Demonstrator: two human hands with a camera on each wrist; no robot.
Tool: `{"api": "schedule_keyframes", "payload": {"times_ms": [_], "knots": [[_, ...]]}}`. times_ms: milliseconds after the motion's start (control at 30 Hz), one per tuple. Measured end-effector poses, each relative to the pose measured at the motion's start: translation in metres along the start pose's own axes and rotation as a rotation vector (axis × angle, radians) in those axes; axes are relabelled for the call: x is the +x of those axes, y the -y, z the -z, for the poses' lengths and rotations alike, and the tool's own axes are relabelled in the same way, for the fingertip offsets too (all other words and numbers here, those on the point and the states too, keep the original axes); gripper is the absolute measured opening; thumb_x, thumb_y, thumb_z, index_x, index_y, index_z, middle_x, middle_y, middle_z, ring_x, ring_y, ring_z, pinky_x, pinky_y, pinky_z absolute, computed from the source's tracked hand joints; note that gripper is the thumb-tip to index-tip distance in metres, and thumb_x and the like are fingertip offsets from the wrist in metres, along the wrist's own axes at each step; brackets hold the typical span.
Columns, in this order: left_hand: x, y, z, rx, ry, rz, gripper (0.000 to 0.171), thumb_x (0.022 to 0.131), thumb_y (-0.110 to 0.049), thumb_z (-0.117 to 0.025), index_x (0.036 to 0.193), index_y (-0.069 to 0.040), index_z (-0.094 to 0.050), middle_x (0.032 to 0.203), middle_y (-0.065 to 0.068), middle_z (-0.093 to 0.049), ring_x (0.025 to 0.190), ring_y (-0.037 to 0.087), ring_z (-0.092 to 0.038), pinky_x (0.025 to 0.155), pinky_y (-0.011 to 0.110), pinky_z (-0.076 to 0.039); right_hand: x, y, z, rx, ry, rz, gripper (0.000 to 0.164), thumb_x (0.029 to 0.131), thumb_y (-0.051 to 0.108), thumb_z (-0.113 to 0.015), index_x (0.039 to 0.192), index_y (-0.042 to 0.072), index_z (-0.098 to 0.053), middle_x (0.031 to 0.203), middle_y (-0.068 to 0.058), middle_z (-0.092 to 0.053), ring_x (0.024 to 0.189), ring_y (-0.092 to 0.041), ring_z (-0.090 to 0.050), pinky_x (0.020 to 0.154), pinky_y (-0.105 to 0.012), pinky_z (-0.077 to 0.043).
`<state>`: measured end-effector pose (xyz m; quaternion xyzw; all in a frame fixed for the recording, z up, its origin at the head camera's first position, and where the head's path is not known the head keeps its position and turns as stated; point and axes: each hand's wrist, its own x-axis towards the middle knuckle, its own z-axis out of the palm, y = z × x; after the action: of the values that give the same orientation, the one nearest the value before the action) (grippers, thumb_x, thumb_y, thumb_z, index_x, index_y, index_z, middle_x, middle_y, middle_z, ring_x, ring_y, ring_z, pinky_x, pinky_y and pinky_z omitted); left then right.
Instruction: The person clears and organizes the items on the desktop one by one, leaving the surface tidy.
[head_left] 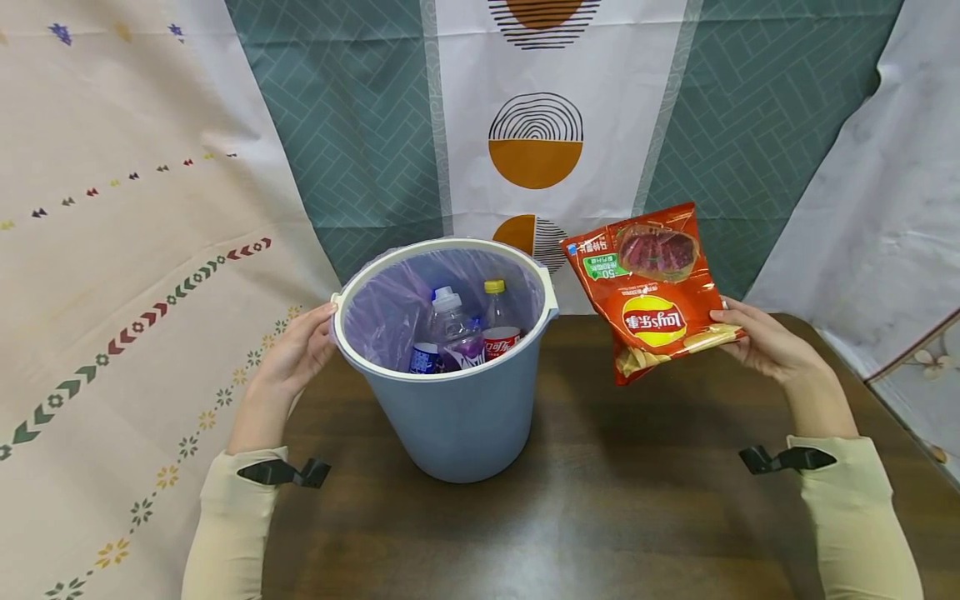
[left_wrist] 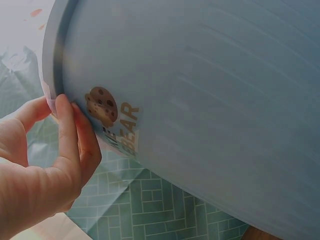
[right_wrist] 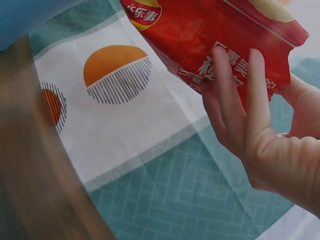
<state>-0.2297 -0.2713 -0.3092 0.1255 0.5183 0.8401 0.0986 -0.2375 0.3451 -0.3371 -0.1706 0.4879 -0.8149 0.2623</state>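
A blue trash can point(head_left: 465, 425) with a pale rim and a thin plastic liner point(head_left: 378, 329) is at the middle of the table. Inside it lie several bottles, among them a yellow-capped cola bottle point(head_left: 501, 317) and a clear bottle with a purple label point(head_left: 453, 329). My left hand point(head_left: 300, 346) pinches the can's rim on its left side, thumb and fingertips at the edge in the left wrist view. To the right of the can, my right hand point(head_left: 765, 337) grips a red bag of potato chips point(head_left: 652, 287) by one corner, raised off the table, its printing upside down.
The brown wooden table point(head_left: 600, 517) spreads beneath both arms. Behind it hangs a green and white patterned cloth point(head_left: 360, 108), with a cream embroidered cloth point(head_left: 112, 250) on the left. Dark straps point(head_left: 787, 459) sit on both sleeves.
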Motion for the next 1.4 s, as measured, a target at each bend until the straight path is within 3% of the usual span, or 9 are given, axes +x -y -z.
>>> {"api": "schedule_keyframes", "payload": {"times_ms": [333,900,1133,1400], "knots": [[0.001,0.001,0.001,-0.008,0.0,-0.002,0.025,0.097,-0.009,-0.041,0.097,-0.006,-0.066,0.081,0.002,-0.068,0.067,0.007,-0.065,0.06,0.014,-0.056,0.009,0.013,-0.014,0.033,-0.03,0.007,0.029,0.099,0.009,-0.03,0.12,0.017,-0.05,0.107,-0.007,-0.063,0.092,-0.018,-0.066,0.081,-0.026,-0.056],[0.0,0.0,0.0,-0.008,-0.006,0.001,0.024,0.097,-0.009,-0.042,0.096,-0.006,-0.066,0.081,0.001,-0.068,0.067,0.007,-0.064,0.062,0.014,-0.056,0.027,0.034,-0.038,-0.063,-0.056,0.031,0.027,0.099,0.012,-0.035,0.122,0.017,-0.048,0.106,-0.007,-0.062,0.089,-0.018,-0.066,0.077,-0.026,-0.057],[-0.001,0.001,0.0,0.005,-0.009,0.006,0.025,0.097,-0.008,-0.04,0.096,-0.006,-0.065,0.079,0.001,-0.067,0.067,0.006,-0.064,0.061,0.013,-0.056,0.037,0.04,-0.044,-0.06,0.042,0.067,0.029,0.099,0.009,-0.029,0.124,0.012,-0.044,0.106,-0.008,-0.062,0.088,-0.017,-0.067,0.079,-0.025,-0.056],[0.001,0.0,0.0,0.009,-0.004,0.004,0.024,0.097,-0.009,-0.041,0.098,-0.006,-0.064,0.082,0.001,-0.066,0.07,0.007,-0.063,0.061,0.013,-0.055,0.051,0.054,-0.061,-0.063,0.083,0.087,0.03,0.099,0.008,-0.031,0.126,0.01,-0.042,0.107,-0.01,-0.061,0.088,-0.018,-0.067,0.08,-0.026,-0.056]]}}
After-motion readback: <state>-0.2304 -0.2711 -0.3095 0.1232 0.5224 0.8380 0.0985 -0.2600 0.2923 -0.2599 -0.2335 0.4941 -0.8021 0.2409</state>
